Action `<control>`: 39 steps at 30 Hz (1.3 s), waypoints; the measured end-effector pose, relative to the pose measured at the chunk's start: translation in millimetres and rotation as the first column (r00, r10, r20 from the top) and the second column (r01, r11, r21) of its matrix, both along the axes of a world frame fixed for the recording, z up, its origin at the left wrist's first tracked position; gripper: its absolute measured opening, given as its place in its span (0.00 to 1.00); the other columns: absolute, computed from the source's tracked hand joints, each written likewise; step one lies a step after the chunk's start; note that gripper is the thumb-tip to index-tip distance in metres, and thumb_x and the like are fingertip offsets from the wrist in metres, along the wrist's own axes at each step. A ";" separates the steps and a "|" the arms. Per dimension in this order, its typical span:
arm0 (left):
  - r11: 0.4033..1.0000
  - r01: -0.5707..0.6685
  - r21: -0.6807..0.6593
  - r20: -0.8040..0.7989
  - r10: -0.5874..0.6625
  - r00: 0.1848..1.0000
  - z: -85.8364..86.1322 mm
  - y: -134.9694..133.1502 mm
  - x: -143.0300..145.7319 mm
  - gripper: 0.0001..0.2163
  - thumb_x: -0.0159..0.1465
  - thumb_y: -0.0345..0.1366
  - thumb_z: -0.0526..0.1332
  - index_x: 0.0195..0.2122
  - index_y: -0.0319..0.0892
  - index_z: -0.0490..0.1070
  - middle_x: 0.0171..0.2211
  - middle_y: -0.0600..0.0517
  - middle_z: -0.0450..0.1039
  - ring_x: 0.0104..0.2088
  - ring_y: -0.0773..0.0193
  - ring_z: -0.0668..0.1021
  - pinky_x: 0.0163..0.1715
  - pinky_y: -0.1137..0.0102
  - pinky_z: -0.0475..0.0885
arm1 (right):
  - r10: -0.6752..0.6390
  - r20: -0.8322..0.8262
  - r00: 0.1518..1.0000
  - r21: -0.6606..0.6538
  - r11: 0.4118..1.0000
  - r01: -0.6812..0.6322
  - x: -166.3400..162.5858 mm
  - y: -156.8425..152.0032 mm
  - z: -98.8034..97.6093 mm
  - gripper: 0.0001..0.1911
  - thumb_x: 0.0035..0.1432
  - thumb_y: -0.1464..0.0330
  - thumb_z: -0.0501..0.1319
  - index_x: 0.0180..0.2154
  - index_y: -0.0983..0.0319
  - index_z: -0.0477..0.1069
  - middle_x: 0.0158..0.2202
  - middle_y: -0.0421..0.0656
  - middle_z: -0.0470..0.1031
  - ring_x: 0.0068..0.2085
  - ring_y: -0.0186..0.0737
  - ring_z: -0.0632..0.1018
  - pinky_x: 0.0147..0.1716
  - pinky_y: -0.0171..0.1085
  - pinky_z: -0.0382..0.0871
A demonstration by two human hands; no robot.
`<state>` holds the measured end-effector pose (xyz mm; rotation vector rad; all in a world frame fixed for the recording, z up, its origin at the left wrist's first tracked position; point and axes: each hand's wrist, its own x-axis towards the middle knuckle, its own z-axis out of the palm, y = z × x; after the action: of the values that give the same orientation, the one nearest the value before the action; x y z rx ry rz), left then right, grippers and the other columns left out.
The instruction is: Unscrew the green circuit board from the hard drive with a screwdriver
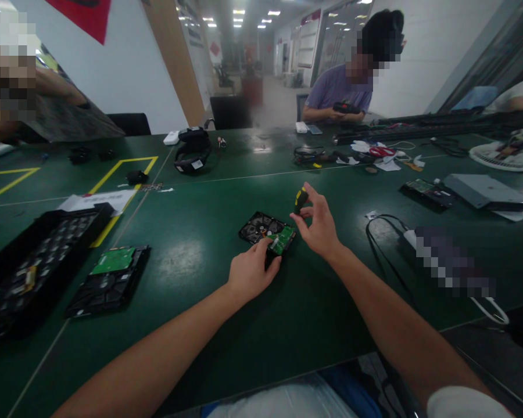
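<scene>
A hard disk drive (257,225) lies on the green table in front of me, its green circuit board (284,238) facing up. My left hand (249,271) grips the near edge of this drive, with the fingers over the board and the thumb at the side. Just to the right, my right hand (319,227) is raised above the table and pinches a screwdriver (301,199) with a short black and yellow handle. The screwdriver's tip points down toward the board's right end; whether it touches cannot be made out.
To the left lie a second hard drive (108,281) and a long black tray (39,261) of small parts. Another drive (427,193), a grey metal box (488,191) and a cabled power bank-like object (453,261) are at right. A person (340,87) sits across the table.
</scene>
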<state>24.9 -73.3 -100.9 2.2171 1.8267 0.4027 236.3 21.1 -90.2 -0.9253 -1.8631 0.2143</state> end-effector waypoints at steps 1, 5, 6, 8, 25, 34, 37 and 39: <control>1.000 0.001 0.000 0.001 -0.001 1.000 0.1 -0.1 0.1 0.23 0.72 0.51 0.55 0.64 0.49 0.62 0.48 0.49 0.80 0.39 0.54 0.83 0.35 0.64 0.71 | -0.010 0.001 1.000 -0.004 1.000 0.010 -0.1 0.3 -0.4 0.43 0.67 0.71 0.62 0.74 0.43 0.45 0.62 0.49 0.66 0.38 0.40 0.79 0.44 0.50 0.85; 1.000 -0.001 0.000 0.006 0.001 1.000 1.3 -0.3 1.0 0.22 0.72 0.51 0.55 0.63 0.50 0.63 0.48 0.49 0.80 0.40 0.54 0.83 0.35 0.64 0.72 | -0.053 0.016 0.998 -0.005 0.999 0.053 0.1 1.8 -2.3 0.43 0.66 0.71 0.64 0.74 0.42 0.47 0.61 0.48 0.66 0.37 0.39 0.80 0.43 0.50 0.85; 1.000 -0.004 -0.002 0.006 0.004 1.000 1.7 -0.3 1.2 0.22 0.72 0.51 0.56 0.63 0.50 0.63 0.48 0.49 0.80 0.40 0.54 0.83 0.35 0.64 0.72 | -0.060 0.015 0.998 -0.003 0.998 0.060 0.2 2.1 -2.8 0.44 0.65 0.71 0.64 0.73 0.42 0.47 0.62 0.48 0.66 0.37 0.39 0.80 0.43 0.50 0.85; 1.000 -0.010 -0.008 0.005 0.010 1.000 2.5 -0.2 1.5 0.22 0.72 0.51 0.56 0.63 0.49 0.63 0.49 0.49 0.80 0.40 0.54 0.83 0.35 0.65 0.71 | -0.067 0.002 0.998 -0.002 0.998 0.067 0.1 2.3 -3.3 0.45 0.65 0.71 0.65 0.74 0.42 0.47 0.62 0.48 0.66 0.37 0.39 0.80 0.42 0.49 0.85; 1.000 -0.002 -0.002 0.008 0.002 1.000 3.3 -0.6 1.6 0.22 0.72 0.50 0.56 0.63 0.49 0.63 0.49 0.50 0.80 0.41 0.54 0.84 0.35 0.64 0.73 | -0.008 0.006 1.000 -0.009 1.000 0.008 0.5 1.8 -5.7 0.46 0.66 0.71 0.63 0.75 0.43 0.42 0.65 0.50 0.64 0.37 0.39 0.79 0.43 0.49 0.85; 0.999 -0.010 -0.031 0.007 0.010 1.000 4.8 -1.0 1.7 0.23 0.72 0.50 0.57 0.64 0.48 0.62 0.49 0.48 0.80 0.42 0.54 0.84 0.37 0.65 0.73 | -0.080 0.070 0.994 -0.023 0.996 0.082 4.7 2.7 -2.0 0.46 0.64 0.68 0.67 0.74 0.42 0.46 0.59 0.47 0.67 0.36 0.40 0.78 0.41 0.49 0.84; 0.999 -0.015 -0.047 0.006 0.015 1.000 6.3 -1.1 1.9 0.23 0.72 0.50 0.57 0.65 0.48 0.62 0.50 0.48 0.80 0.43 0.54 0.84 0.39 0.65 0.74 | -0.106 0.102 0.989 0.000 0.994 0.106 5.4 2.2 -1.0 0.45 0.63 0.68 0.67 0.74 0.42 0.48 0.58 0.47 0.69 0.37 0.42 0.77 0.41 0.52 0.84; 0.999 -0.014 -0.048 0.010 0.014 1.000 6.8 -1.1 2.0 0.23 0.72 0.50 0.57 0.65 0.48 0.62 0.50 0.48 0.80 0.43 0.55 0.84 0.39 0.65 0.74 | -0.107 0.115 0.988 0.016 0.994 0.106 4.9 1.9 -0.7 0.45 0.64 0.68 0.66 0.74 0.42 0.47 0.59 0.48 0.70 0.40 0.44 0.77 0.43 0.52 0.83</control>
<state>26.9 -74.4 -94.1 2.1682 1.8287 0.3683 241.3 23.0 -91.0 -1.0463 -1.9121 0.0874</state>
